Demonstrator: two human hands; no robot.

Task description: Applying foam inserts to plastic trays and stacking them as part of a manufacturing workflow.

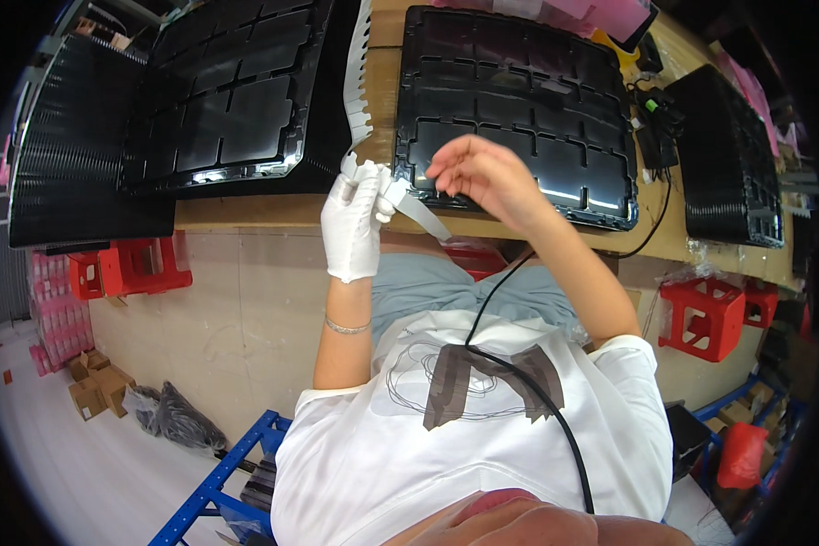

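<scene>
A white glove covers my left hand (pixel 353 223), whose fingers are closed around a long pale strip (pixel 357 91) with a notched edge. The strip runs from the far edge of the table down to the glove, and its grey tail hangs out to the right of the fingers. Bare and slightly blurred, my right hand (pixel 484 180) is raised over the near edge of a black plastic tray (pixel 519 118) with moulded compartments. Its fingers are loosely bent and apart, and nothing shows between them.
Left of the strip stands a stack of black trays (pixel 237 91), with more nested trays (pixel 73 146) beside it. Another stack (pixel 733 164) is at the right. A black cable (pixel 651 232) crosses the table edge. Red stools (pixel 701 318) stand below the table.
</scene>
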